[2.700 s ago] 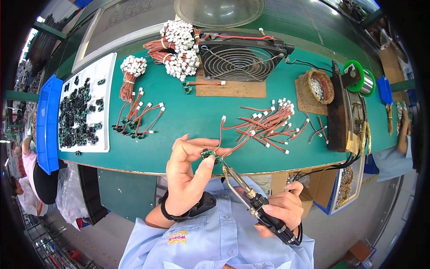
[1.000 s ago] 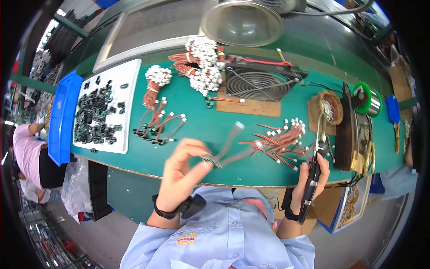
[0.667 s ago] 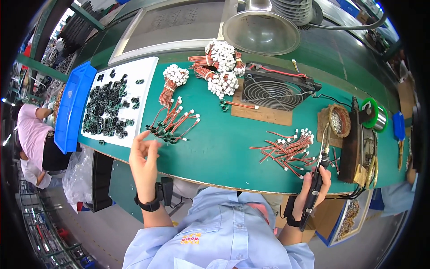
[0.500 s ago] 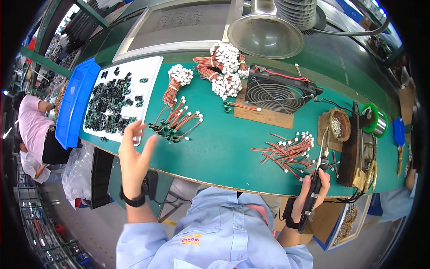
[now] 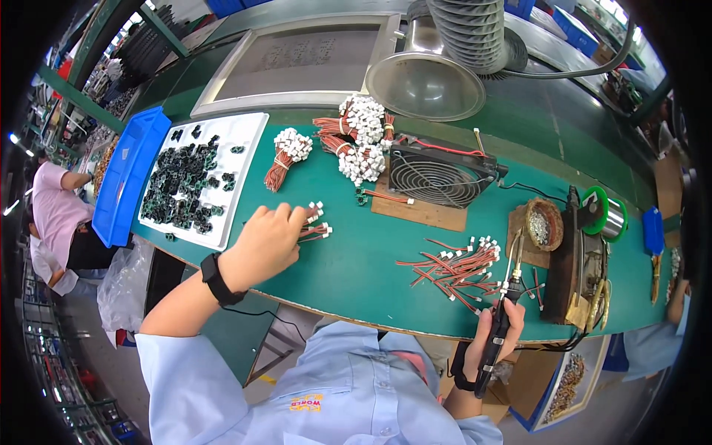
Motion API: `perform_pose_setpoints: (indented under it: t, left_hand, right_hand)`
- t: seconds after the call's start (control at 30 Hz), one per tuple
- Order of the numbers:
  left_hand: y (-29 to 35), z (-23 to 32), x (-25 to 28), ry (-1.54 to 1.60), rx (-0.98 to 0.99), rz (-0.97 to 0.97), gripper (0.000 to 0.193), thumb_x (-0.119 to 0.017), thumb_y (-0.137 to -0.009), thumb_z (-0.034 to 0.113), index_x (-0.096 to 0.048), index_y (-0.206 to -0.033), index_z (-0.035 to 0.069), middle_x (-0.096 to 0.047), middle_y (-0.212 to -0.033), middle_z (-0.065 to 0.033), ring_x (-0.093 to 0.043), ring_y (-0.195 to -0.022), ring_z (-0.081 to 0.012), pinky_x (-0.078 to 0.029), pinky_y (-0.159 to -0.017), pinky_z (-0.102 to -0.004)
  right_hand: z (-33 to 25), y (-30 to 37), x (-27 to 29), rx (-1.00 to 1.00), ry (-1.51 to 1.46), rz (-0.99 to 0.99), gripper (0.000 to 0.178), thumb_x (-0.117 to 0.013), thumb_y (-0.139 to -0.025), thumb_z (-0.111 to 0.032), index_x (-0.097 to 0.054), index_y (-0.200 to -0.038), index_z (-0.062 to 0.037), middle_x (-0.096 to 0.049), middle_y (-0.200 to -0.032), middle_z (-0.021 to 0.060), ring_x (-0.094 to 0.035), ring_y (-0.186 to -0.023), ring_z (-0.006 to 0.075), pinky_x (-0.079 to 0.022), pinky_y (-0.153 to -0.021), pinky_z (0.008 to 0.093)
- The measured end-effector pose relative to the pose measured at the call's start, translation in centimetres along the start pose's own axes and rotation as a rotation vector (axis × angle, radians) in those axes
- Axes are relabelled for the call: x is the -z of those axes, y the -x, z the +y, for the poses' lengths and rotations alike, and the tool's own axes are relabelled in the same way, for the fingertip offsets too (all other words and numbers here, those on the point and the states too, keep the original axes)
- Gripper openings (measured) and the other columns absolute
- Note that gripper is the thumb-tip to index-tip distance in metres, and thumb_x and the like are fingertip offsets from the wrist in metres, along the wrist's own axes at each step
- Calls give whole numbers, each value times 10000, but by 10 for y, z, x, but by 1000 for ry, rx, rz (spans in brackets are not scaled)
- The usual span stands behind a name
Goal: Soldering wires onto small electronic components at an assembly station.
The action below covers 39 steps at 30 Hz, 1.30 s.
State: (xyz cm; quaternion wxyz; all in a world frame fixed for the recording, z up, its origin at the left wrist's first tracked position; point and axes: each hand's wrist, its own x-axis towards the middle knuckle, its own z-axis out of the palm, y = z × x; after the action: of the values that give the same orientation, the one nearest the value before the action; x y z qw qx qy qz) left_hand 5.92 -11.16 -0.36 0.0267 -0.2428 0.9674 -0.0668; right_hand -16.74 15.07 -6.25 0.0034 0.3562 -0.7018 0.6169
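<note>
My left hand (image 5: 261,248) is palm down with curled fingers over a small pile of red-and-black wire leads with white connectors (image 5: 317,232). It covers most of that pile, and whatever the fingertips grip is hidden. In my right hand (image 5: 512,324) is a black soldering iron (image 5: 495,337), gripped by its handle near the front edge of the bench. Its metal tip points away from me, toward a round tub of silvery bits (image 5: 544,222). Loose wire leads (image 5: 458,268) with white plugs lie just left of the iron.
A white tray (image 5: 248,159) of small dark circuit boards lies at left, beside a blue bin (image 5: 122,178). Tied lead bundles (image 5: 291,147) lie farther back. A fan (image 5: 437,180) stands on cardboard, with a solder spool (image 5: 610,213) at right and a metal extraction hood (image 5: 426,85) behind.
My left hand has moved right and down onto the wired pile, its raised, spread fingers now curled. My right hand keeps its grip on the soldering iron. The view has shifted slightly.
</note>
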Motion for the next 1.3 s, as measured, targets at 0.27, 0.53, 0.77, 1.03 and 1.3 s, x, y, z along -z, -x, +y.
perform_pose_setpoints:
  t: [0.27,0.53,0.77,1.03,1.3]
  left_hand:
    - [-13,1,25,-215,-199,-72,178,-526,-739,73,-502,-913,52,-486,-728,-54,-502,-640,-201,-371,-661,-332]
    - [-121,-114,98,-408,24,376,474,-590,-757,204,-419,-1177,69,-513,-1030,-102,-509,-1001,-246,-297,-956,-473]
    - [-126,-181,52,-403,378,548,751,-674,-717,398,-328,-1306,84,-447,-1234,-125,-450,-1146,-264,-236,-1007,-511]
    - [51,-244,47,111,720,327,553,-643,-763,411,-510,-1139,27,-530,-1123,-206,-498,-1079,-324,-389,-898,-431]
    - [147,-230,-24,310,1046,43,642,-656,-742,451,-496,-1151,-17,-529,-1104,-262,-507,-1048,-380,-417,-877,-403]
  right_hand:
    - [1,-3,5,-3,19,-18,340,-536,-794,53,-480,-1118,-36,-442,-983,96,-483,-838,164,-415,-735,265]
    - [-4,-3,6,-8,43,3,321,-534,-787,58,-483,-1092,-30,-428,-959,87,-460,-816,164,-395,-749,265]
    - [-10,-1,3,-15,89,-30,314,-528,-791,59,-478,-1090,-24,-426,-975,89,-462,-837,173,-392,-762,266]
    - [3,11,4,-73,30,46,295,-529,-815,37,-469,-1100,-7,-451,-1031,119,-498,-915,206,-414,-796,292]
    - [-28,-8,-2,-8,317,-5,274,-588,-853,-119,-515,-1084,9,-532,-999,168,-545,-812,273,-444,-742,346]
